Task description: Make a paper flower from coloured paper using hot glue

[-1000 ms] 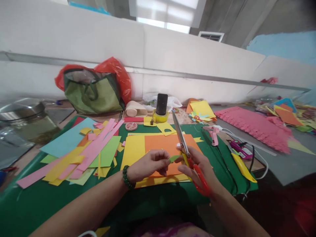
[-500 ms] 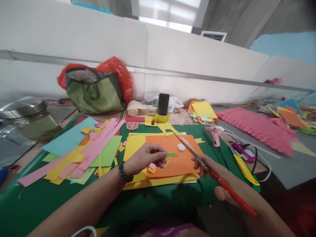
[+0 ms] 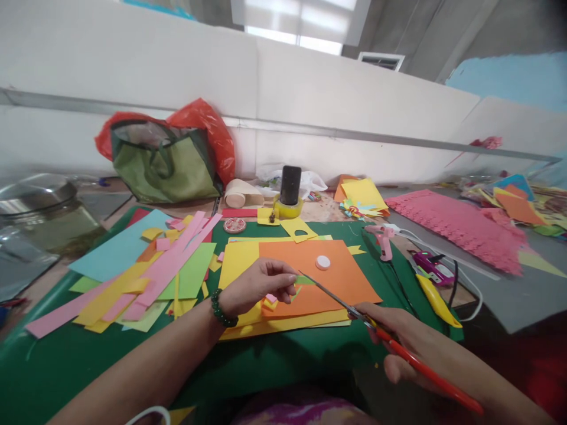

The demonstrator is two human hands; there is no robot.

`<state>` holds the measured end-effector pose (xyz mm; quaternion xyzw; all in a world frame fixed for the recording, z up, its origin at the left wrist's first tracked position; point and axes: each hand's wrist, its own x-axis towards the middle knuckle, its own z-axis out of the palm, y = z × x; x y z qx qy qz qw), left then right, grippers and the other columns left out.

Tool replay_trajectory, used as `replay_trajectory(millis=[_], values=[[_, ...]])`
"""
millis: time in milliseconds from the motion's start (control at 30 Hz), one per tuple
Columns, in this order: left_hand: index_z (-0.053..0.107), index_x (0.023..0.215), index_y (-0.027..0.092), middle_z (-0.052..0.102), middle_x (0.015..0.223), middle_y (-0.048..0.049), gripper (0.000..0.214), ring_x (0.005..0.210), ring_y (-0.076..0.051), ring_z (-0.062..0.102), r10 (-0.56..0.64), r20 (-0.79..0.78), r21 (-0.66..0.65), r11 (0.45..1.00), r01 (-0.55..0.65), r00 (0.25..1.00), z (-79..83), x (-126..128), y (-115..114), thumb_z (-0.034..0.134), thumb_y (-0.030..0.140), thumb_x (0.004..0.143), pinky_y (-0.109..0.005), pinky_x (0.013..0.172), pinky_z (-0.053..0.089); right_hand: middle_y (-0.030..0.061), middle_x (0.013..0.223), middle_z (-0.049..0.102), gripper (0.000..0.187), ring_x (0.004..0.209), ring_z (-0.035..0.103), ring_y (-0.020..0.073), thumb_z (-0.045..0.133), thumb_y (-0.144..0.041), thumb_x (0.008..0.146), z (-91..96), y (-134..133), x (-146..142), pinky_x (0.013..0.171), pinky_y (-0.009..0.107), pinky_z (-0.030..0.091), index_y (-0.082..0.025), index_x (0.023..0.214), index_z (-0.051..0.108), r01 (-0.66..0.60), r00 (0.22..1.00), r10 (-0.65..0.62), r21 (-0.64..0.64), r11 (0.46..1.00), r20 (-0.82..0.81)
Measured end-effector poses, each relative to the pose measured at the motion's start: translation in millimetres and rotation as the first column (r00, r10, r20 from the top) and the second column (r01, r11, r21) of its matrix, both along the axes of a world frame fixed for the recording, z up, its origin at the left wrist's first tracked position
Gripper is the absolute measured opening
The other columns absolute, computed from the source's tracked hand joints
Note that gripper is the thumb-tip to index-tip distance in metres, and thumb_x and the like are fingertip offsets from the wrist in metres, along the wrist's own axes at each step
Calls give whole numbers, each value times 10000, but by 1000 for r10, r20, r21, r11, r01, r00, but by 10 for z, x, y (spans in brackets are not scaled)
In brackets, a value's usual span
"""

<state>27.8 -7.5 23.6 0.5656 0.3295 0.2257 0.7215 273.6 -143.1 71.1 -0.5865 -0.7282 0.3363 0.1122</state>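
Note:
My left hand [image 3: 259, 286] pinches a small green paper piece [image 3: 305, 280] above the orange sheet [image 3: 319, 274]. My right hand [image 3: 407, 345] grips red-handled scissors [image 3: 385, 336], whose closed blades point up-left, their tip touching the green piece. The orange sheet lies on yellow sheets [image 3: 239, 265] on a green mat [image 3: 274, 354]. A small white round cap [image 3: 323, 262] rests on the orange sheet. Tiny pink and yellow scraps [image 3: 269, 302] lie under my left hand.
Pink, yellow, green and blue paper strips [image 3: 150, 268] pile up left. A green bag [image 3: 163, 162] in red plastic stands behind. A phone [image 3: 290, 185] stands on a yellow tape roll. A pink glue gun [image 3: 383, 239] and pink lace paper [image 3: 460, 227] lie right. A glass jar [image 3: 48, 215] stands far left.
My right hand has dropped toward me and turned the scissors from upright to low and flat, their tip now at the green piece. My left hand has kept its pinch.

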Motion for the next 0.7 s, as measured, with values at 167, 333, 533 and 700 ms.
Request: replay_trajectory(millis=[167,333,533,700], values=[[676,731,122,668,615,-12,332,513,-90,610,4,4,-35,999,-4,1000,-34,25,-10,779,422,633,-175,503,433,65,900,662,868,809,599,239,465,-854,650,-29,24,26,721,282,496,-193,1187,630,-12,998,11,-19,1000,-67],[674,742,126,676,615,-12,349,514,-95,619,10,12,-65,998,-10,1000,-43,34,-18,790,431,618,-176,501,433,27,764,625,706,693,556,187,568,-764,679,-150,18,86,643,247,470,-198,1089,664,29,999,-29,-12,1000,-40],[645,700,131,686,626,-19,339,508,-95,622,12,19,-83,997,-11,1000,-34,29,-17,787,429,627,-177,501,436,-2,618,566,643,563,515,160,521,-742,734,-312,60,242,519,246,413,-208,1067,652,91,995,-87,76,993,-53],[614,734,135,723,739,-56,373,599,-127,669,53,80,-122,992,-43,995,-37,17,4,800,439,626,-178,512,448,49,701,666,569,634,622,238,457,-668,800,-359,207,606,574,303,446,-207,1096,612,344,872,-432,341,875,229]])
